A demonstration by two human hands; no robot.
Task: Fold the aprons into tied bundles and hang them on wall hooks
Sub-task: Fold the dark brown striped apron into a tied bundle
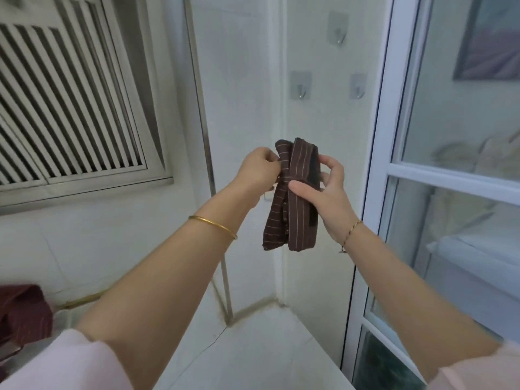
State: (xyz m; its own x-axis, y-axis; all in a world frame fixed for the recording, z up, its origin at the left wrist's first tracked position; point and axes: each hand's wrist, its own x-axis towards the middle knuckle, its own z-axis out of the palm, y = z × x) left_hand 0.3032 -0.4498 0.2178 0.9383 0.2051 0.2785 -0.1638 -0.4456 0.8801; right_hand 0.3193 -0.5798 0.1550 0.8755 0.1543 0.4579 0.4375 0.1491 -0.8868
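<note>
Head view, one entry. Item: brown pinstriped apron bundle [292, 192], folded into a narrow upright packet and cinched about its middle by a band of the same cloth. It is held in mid-air near frame centre, in front of a white wall corner and touching no surface. Left hand [260, 171], at nine o'clock of the bundle: fingers curled in, pinching the cloth at the cinched waist; whether they hold a tie end cannot be told. Right hand [326, 198], at three o'clock: thumb laid across the front of the waist, fingers wrapped behind the right edge, grasping the packet. Wall hooks, all bare: upper hook [338, 29] at one o'clock of the bundle, lower-left hook [301, 84] at twelve, lower-right hook [358, 85] between twelve and one. A second apron [22, 313], dark red-brown and unfolded, lies heaped at eight o'clock of the frame. Also noted: louvred window [70, 108] at ten o'clock, glazed door [450, 192] at three, white ledge [267, 347] at six, gold bangle [213, 226] on the left forearm, thin bracelet [350, 233] on the right wrist. Handling judgement: light, soft and limp; the free lower folds hang loose and would likely splay if the waist were let go. Best held at the cinched middle, where the layers are bound; hanging will probably need a loop or tie freed near the top.
</note>
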